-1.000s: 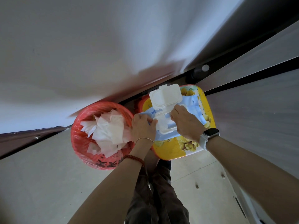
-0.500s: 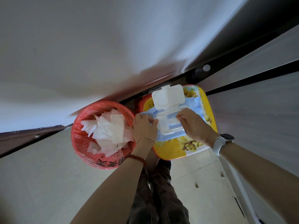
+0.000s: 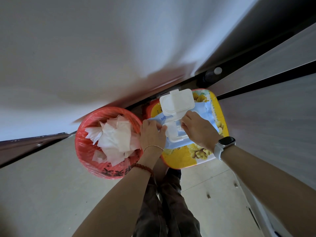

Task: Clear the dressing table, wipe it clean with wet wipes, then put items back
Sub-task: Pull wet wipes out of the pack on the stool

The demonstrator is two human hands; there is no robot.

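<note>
A blue pack of wet wipes [image 3: 204, 112] lies on a yellow flowered stool [image 3: 181, 159]. Its white flip lid [image 3: 177, 104] stands open toward the wall. My left hand [image 3: 152, 134] presses down on the pack's left end. My right hand [image 3: 196, 130] is over the white opening, fingertips pinching at a wipe [image 3: 178, 128] that shows there. The rest of the wipe is hidden inside the pack.
A red bin [image 3: 85, 151] lined with a red bag stands left of the stool, full of used white wipes [image 3: 116, 139]. A white wall rises behind. Grey cabinet panels [image 3: 265, 117] run along the right. My legs stand on the pale tiled floor below.
My right hand has slid back onto the pack's opening and its fingers now pinch at a wipe. My left hand has stayed on the pack's left end.
</note>
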